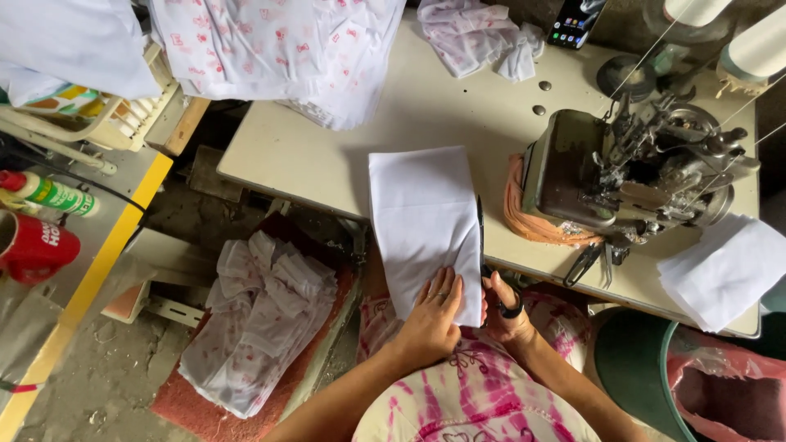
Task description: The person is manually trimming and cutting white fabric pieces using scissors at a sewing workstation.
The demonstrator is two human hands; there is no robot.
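Observation:
A folded white cloth [422, 221] lies on the beige sewing table [327, 155] and hangs over its near edge. My left hand [434, 315] presses flat on the cloth's near end. My right hand [508, 307] grips black scissors [483, 245] by the handles, with the blades running along the cloth's right edge. A sewing machine [630, 168] stands just to the right, with orange fabric [532, 217] bunched at its base.
Printed white fabric [278, 49] is piled at the table's far left, another crumpled piece [479, 33] and a phone [575, 20] at the back. White pieces [725, 270] lie at right. A fabric heap [254, 319] sits on the floor. A green bin [634, 364] stands below right.

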